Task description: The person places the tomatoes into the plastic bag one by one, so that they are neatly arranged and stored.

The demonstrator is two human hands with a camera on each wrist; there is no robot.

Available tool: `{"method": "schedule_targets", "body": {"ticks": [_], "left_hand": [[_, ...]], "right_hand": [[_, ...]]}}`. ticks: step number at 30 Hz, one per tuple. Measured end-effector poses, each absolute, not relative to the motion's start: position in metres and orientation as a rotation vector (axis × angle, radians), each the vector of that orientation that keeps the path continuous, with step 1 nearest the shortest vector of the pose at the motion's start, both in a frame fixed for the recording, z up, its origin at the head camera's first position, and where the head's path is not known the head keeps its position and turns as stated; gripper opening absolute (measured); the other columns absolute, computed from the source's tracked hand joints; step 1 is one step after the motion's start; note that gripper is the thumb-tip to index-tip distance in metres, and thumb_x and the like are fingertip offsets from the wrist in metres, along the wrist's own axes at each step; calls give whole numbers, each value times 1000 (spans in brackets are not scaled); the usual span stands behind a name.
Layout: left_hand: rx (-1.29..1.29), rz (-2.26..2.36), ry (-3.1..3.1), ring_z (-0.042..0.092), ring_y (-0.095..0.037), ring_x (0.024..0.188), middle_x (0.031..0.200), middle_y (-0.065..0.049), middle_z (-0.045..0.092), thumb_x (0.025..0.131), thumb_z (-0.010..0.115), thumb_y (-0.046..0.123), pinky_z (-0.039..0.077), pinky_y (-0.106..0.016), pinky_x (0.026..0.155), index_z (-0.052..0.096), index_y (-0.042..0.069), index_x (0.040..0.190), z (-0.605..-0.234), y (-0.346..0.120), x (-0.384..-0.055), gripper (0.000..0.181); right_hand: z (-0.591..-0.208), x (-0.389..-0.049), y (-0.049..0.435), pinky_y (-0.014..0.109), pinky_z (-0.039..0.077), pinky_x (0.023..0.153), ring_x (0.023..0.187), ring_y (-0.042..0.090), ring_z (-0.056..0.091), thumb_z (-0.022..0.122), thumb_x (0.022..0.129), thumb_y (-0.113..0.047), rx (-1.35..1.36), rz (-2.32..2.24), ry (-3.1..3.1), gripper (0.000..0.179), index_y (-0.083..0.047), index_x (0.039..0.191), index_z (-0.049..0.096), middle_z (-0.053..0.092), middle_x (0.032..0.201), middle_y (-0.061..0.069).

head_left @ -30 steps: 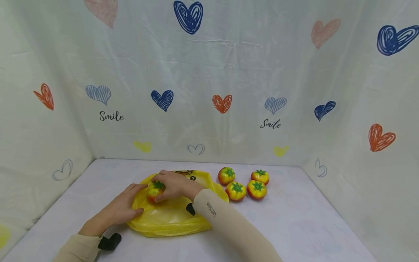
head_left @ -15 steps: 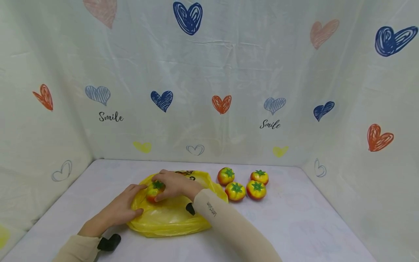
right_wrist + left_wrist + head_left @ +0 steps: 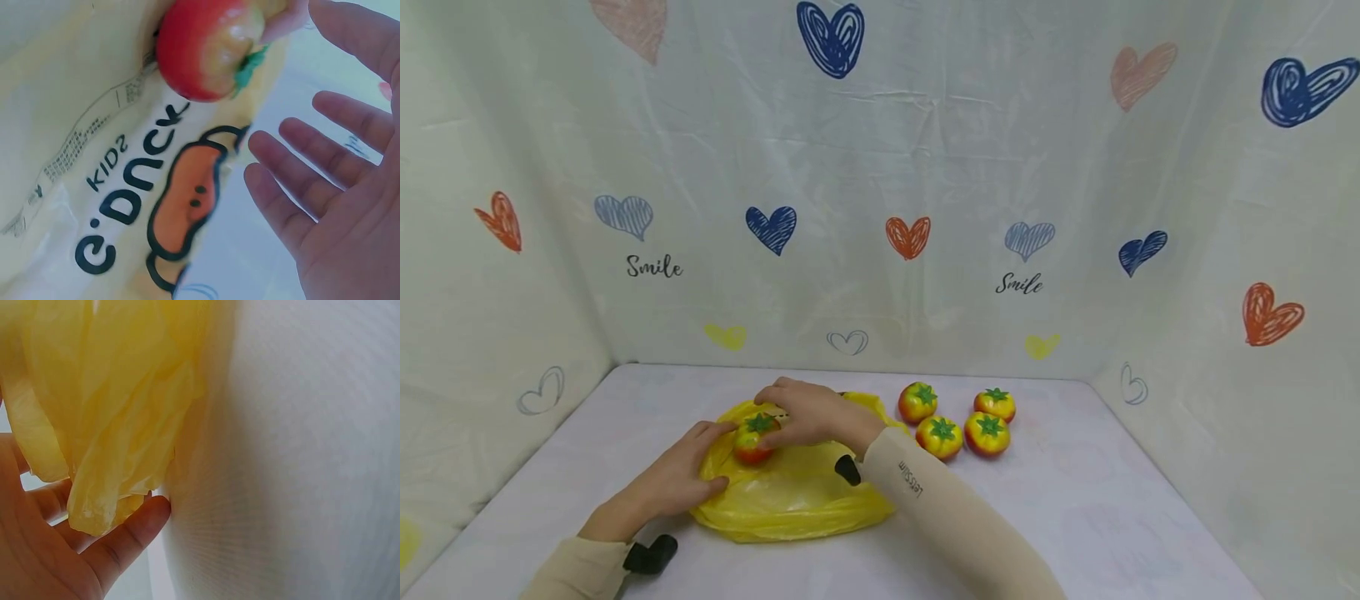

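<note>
Note first, across the back and sides, a white cloth (image 3: 865,150) printed with hearts. Below, find a white table (image 3: 1097,500). On it, left of the middle, see a yellow bag (image 3: 797,504), lying low and wrinkled, with black lettering and a cartoon print showing in the right wrist view. Judge it thin plastic: very light, limp, quick to crease and slide, perhaps apt to tear under a sharp tug. Best taken by the gathered rim rather than by one loose layer.

At the bag's left edge, see the left hand (image 3: 677,473), thumb and fingers apart with plastic between; not clenched, seemingly just steadying the rim. Over the bag, see the right hand (image 3: 820,414), fingers spread, grasping nothing; thumb overlapping the fruit in the head view, yet apart from it in the right wrist view.

Between both hands, on the bag's left part, find a tomato (image 3: 749,446). Impossible to tell if resting on top or inside the mouth. Probably light and firm, with glossy skin likely to slip or roll. Best gripped round the widest part, thumb opposite fingers. Right of the bag, see four more tomatoes (image 3: 939,439), clustered closely. On each, spare the green leaf, perhaps the most fragile part.
</note>
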State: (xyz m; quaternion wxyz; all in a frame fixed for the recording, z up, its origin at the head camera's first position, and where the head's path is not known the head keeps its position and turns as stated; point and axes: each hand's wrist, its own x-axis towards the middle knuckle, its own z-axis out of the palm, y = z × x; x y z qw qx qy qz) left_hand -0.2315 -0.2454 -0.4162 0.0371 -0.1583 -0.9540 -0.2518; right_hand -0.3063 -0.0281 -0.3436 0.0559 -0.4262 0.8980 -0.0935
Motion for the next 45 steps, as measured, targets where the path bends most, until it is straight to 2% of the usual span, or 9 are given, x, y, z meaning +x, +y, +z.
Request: {"method": "schedule_targets", "body": {"ticks": [10, 19, 25, 33, 41, 45], "left_hand": [[-440, -786, -2952, 50, -35, 115, 129, -16, 45, 75, 72, 18, 41, -60, 95, 44, 6, 137, -418, -244, -233, 69], [-449, -762, -2940, 50, -36, 116, 129, -17, 45, 75, 72, 18, 41, -60, 95, 44, 5, 137, -417, -245, -234, 69], [-438, -773, -2947, 50, -37, 115, 129, -17, 46, 75, 72, 18, 42, -60, 94, 44, 5, 137, -417, -246, -232, 69], [-450, -769, -2922, 51, -36, 113, 127, -17, 47, 75, 72, 17, 42, -59, 94, 45, 5, 136, -419, -244, -232, 68], [-433, -767, -2940, 51, -35, 113, 127, -16, 47, 75, 72, 18, 43, -58, 94, 45, 5, 136, -419, -244, -231, 68], [-429, -760, -2949, 51, -34, 113, 128, -15, 46, 75, 72, 19, 43, -59, 94, 44, 6, 137, -420, -244, -232, 68]], "right_hand": [[-336, -298, 1, 24, 44, 96, 111, 8, 52, 65, 86, -48, -1409, -333, 2719, 62, -21, 139, 48, 53, 131, -3], [-342, -289, 35, 28, 42, 100, 117, 9, 50, 60, 88, -50, -1421, -394, 2769, 58, -23, 138, 49, 52, 131, -8], [-346, -284, 57, 33, 41, 102, 120, 11, 49, 56, 90, -52, -1403, -412, 2811, 57, -23, 139, 49, 52, 134, -7], [-347, -277, 88, 38, 40, 103, 123, 13, 47, 57, 90, -52, -1352, -467, 2896, 54, -25, 136, 51, 52, 134, -9], [-350, -273, 120, 40, 41, 102, 121, 15, 48, 58, 90, -50, -1261, -482, 2962, 55, -22, 136, 52, 52, 133, -7], [-351, -274, 133, 37, 46, 96, 110, 13, 53, 61, 89, -47, -1296, -472, 3007, 54, -19, 134, 53, 56, 128, -4]]}}
